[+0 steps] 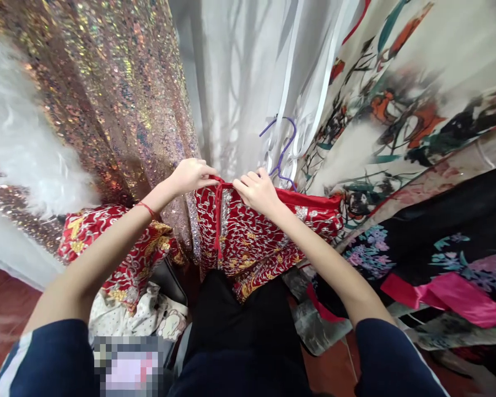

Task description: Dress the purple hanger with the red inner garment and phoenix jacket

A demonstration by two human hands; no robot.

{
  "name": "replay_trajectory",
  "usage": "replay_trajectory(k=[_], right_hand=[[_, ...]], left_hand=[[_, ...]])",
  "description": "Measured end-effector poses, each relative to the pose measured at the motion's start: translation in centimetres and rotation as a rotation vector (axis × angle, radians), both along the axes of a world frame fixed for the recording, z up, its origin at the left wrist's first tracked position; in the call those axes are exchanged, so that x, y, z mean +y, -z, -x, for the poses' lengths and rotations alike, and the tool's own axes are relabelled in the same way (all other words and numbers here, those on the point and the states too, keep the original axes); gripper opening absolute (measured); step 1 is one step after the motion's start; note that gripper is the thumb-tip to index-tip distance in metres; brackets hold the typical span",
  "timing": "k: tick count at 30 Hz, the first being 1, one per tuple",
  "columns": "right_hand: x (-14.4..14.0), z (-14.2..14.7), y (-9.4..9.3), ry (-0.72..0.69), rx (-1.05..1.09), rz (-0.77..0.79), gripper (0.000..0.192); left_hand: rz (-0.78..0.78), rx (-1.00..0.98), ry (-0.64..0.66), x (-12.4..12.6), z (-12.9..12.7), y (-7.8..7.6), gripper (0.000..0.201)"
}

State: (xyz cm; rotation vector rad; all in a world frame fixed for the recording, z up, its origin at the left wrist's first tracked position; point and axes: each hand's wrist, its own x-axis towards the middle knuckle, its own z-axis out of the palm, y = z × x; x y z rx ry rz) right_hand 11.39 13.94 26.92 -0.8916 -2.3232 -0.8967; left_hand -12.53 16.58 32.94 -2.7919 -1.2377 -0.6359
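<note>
A red skirt-like garment [256, 237] with silver and gold embroidery hangs in front of my legs. Its plain red waistband [310, 200] runs along the top edge. My left hand [192, 175] pinches the left end of this band, where a red cord [218, 220] dangles down the front. Close by on the right, my right hand [256, 190] is closed over the band, its fingertips partly hidden behind the cloth. A purple hanger [291, 138] shows just behind the garment, its hook upward. Another red embroidered piece [119, 242] lies below my left forearm.
Sequined fabric [140, 71] and white feathery trim [28, 127] hang at left. White curtain-like cloth [240, 66] is ahead. Floral-printed fabric [400, 121] and a black garment with a pink band [458, 298] hang at right. White dotted cloth [126, 314] lies lower left.
</note>
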Motion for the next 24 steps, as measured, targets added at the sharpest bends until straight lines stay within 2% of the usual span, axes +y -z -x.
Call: replay_trajectory(k=[2, 5, 7, 10, 13, 15, 20, 24], right_hand=[[0.1, 0.0, 0.0, -0.005, -0.006, -0.048, 0.033], [0.1, 0.3, -0.1, 0.0, 0.003, -0.105, 0.033], [0.1, 0.6, -0.2, 0.022, 0.023, -0.115, 0.035], [0.1, 1.2, 0.0, 0.059, 0.065, -0.123, 0.04], [0.3, 1.5, 0.2, 0.067, 0.104, -0.124, 0.042], [0.3, 1.3, 0.2, 0.031, 0.097, -0.115, 0.039], [-0.1, -0.1, 0.2, -0.115, -0.034, -0.044, 0.025], [-0.7, -0.3, 0.3, -0.135, -0.141, -0.035, 0.029]], left_hand=[[0.042, -0.086, 0.166, 1.5, 0.1, 0.2, 0.029], [0.292, -0.218, 0.297, 2.8, -0.7, 1.5, 0.039], [0.444, -0.295, 0.301, 3.4, -1.5, 2.8, 0.045], [0.525, -0.464, 0.277, 3.8, -2.0, 4.7, 0.049], [0.66, -0.572, 0.247, 3.9, -1.9, 6.0, 0.05], [0.735, -0.615, 0.232, 3.7, -1.7, 6.3, 0.05], [0.799, -0.684, 0.245, 3.0, -1.7, 6.1, 0.05], [0.892, -0.743, 0.242, 2.5, -1.8, 5.7, 0.046]])
